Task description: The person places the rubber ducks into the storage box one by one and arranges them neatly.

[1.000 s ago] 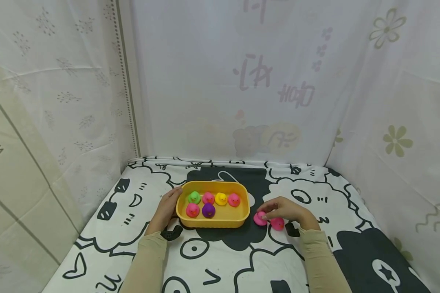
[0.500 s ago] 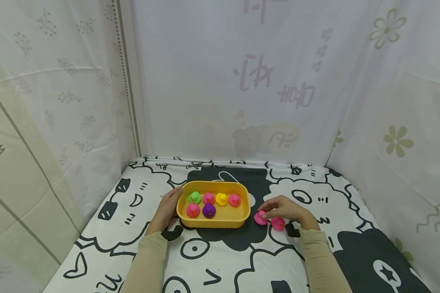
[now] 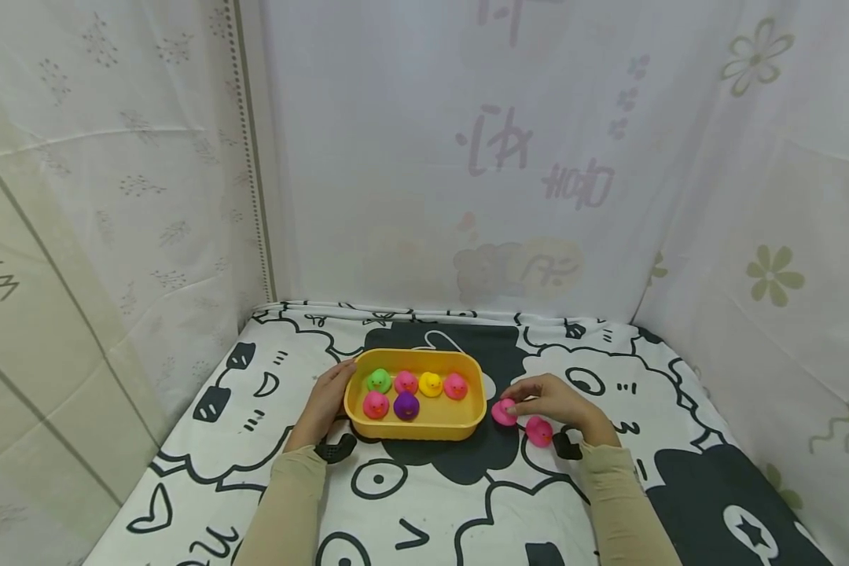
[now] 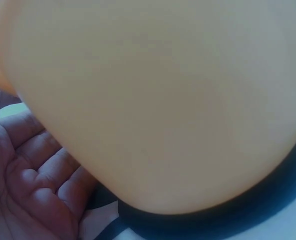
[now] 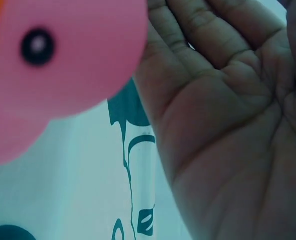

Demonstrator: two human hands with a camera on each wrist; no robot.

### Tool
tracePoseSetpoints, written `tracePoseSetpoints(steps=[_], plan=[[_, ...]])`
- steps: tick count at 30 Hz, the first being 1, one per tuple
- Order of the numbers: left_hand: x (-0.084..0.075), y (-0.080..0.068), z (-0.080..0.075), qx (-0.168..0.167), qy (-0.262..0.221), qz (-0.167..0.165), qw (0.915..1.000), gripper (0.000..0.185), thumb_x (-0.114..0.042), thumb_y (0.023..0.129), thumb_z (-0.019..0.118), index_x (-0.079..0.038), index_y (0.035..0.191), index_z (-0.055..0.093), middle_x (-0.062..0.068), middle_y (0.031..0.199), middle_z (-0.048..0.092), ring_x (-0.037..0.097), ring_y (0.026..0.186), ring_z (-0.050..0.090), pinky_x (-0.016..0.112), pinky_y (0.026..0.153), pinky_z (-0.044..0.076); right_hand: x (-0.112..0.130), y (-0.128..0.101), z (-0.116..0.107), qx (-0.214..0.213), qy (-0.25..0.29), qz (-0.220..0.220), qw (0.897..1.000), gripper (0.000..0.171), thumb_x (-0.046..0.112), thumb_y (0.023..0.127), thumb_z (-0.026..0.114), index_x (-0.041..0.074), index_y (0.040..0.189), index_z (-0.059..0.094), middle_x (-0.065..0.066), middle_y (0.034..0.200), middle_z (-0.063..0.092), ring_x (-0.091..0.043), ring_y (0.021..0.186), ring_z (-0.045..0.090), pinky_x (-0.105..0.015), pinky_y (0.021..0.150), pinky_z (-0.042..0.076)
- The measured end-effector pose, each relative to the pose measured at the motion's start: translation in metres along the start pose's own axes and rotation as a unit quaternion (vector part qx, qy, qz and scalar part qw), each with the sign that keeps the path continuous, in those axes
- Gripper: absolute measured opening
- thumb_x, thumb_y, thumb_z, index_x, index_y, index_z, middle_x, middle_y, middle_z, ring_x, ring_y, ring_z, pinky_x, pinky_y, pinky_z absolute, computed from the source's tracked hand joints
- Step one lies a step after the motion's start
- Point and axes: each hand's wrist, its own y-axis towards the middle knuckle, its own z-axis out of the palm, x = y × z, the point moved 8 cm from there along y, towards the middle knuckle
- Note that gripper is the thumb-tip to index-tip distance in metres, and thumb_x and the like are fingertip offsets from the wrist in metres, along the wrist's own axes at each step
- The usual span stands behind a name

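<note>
In the head view my left hand (image 3: 328,398) grips the left end of a yellow tray (image 3: 417,431). The left wrist view shows that tray's wall (image 4: 167,110) filling the frame, with my palm (image 4: 33,185) behind it. Inside stand several small rubber ducks: green, yellow, purple (image 3: 406,406) and pink ones. Just right of the tray, my right hand (image 3: 553,401) pinches a pink rubber duck (image 3: 504,413) between thumb and fingers. A second pink duck (image 3: 539,431) sits beneath that hand, near the wrist. Most likely it is the large pink duck (image 5: 73,55) close to the right wrist camera.
A black-and-white cartoon cloth (image 3: 424,511) covers the table. Printed white curtains (image 3: 382,196) hang behind and on both sides. Dark wrist straps (image 3: 336,449) circle both wrists.
The pinched pink duck has shifted slightly up and away from the other loose duck, along with my right fingers. My left hand and the tray stay put; the head view has drifted slightly.
</note>
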Motion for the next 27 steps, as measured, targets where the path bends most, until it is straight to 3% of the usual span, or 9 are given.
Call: tracePoseSetpoints(steps=[8, 15, 20, 27], plan=[[0.0, 0.002, 0.0, -0.002, 0.002, -0.005, 1.0, 0.061, -0.054, 0.102, 0.049, -0.017, 0.15, 0.046, 0.011, 0.152, 0.045, 0.028, 0.133, 0.05, 0.042, 0.106, 0.045, 0.005, 0.001, -0.005, -0.025, -0.009, 0.003, 1.0, 0.029, 0.033, 0.087, 0.08, 0.016, 0.11, 0.077, -0.001, 0.103, 0.074, -0.022, 0.095, 0.067, -0.036, 0.084, 0.056], [0.002, -0.003, -0.001, -0.009, 0.006, -0.005, 0.9999, 0.062, -0.053, 0.103, 0.047, -0.014, 0.151, 0.044, 0.013, 0.152, 0.046, 0.03, 0.131, 0.052, 0.04, 0.101, 0.049, 0.018, 0.005, -0.011, -0.031, -0.008, -0.003, 0.999, 0.028, 0.032, 0.087, 0.08, 0.017, 0.111, 0.077, -0.001, 0.105, 0.074, -0.024, 0.098, 0.067, -0.038, 0.086, 0.057], [0.002, -0.001, 0.001, -0.004, 0.002, 0.001, 1.0, 0.061, -0.052, 0.103, 0.048, -0.015, 0.15, 0.045, 0.012, 0.153, 0.045, 0.029, 0.135, 0.049, 0.044, 0.107, 0.044, 0.026, 0.007, -0.022, -0.05, -0.027, 0.007, 0.998, 0.027, 0.037, 0.086, 0.081, 0.023, 0.109, 0.077, 0.002, 0.102, 0.075, -0.022, 0.097, 0.066, -0.037, 0.084, 0.056], [0.001, 0.0, 0.001, -0.004, -0.005, 0.001, 1.0, 0.06, -0.052, 0.102, 0.049, -0.016, 0.15, 0.046, 0.011, 0.153, 0.045, 0.029, 0.134, 0.049, 0.045, 0.107, 0.043, 0.04, 0.008, -0.035, -0.064, -0.025, -0.004, 0.998, 0.03, 0.039, 0.084, 0.081, 0.023, 0.109, 0.077, 0.001, 0.105, 0.074, -0.027, 0.1, 0.065, -0.041, 0.086, 0.056]])
